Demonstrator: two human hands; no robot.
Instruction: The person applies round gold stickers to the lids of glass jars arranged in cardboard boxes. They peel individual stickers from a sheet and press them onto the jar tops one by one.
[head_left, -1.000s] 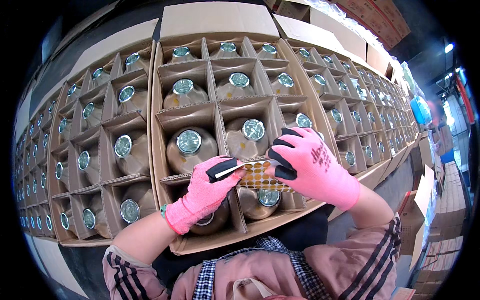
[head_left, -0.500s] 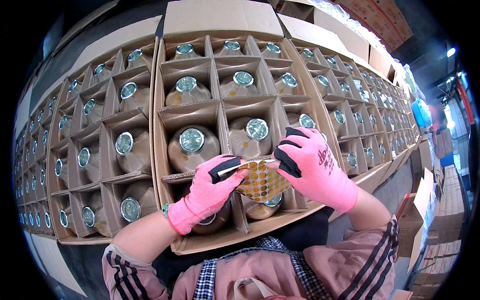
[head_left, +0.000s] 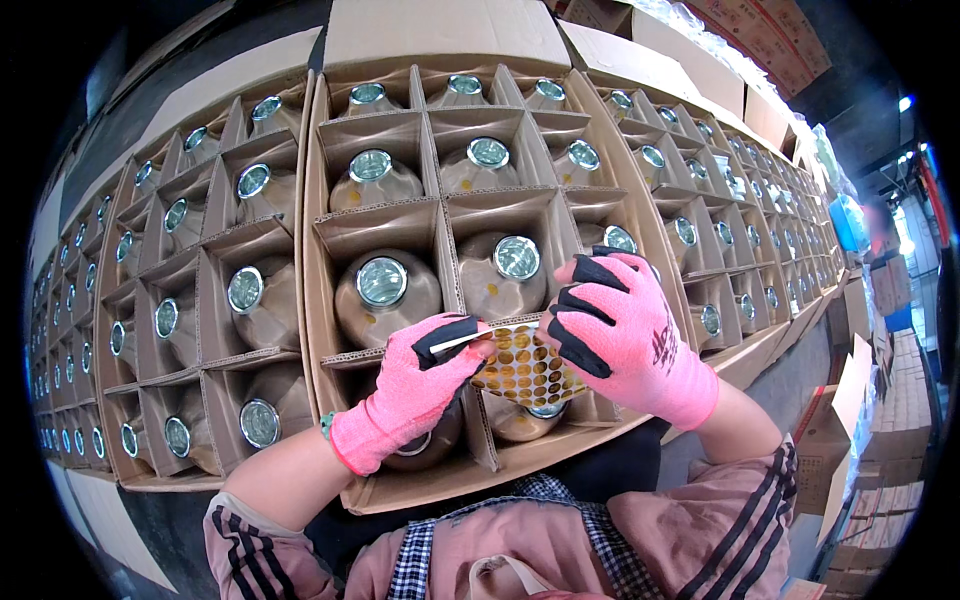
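Observation:
A sheet of round gold stickers is stretched between my hands above the near row of an open carton. My left hand, in a pink glove with black fingertips, pinches the sheet's left edge, where a white backing strip folds up. At its upper right my right hand, gloved the same way, curls over the sheet with its fingertips against the edge; whether a single sticker is between them is hidden. Just beyond stand round clear glass jars with silvery-rimmed mouths, one jar behind my left hand and another jar between the hands.
Cardboard dividers part the jars inside the carton. More cartons of jars line up at the left and the right. Small gold dots show on several jars. An open cardboard box and stacked flat cartons are at the right.
My right hand has shifted slightly down and turned, its fingers now further over the sheet's right part. The sheet lies flatter. My left hand has barely moved and keeps its pinch.

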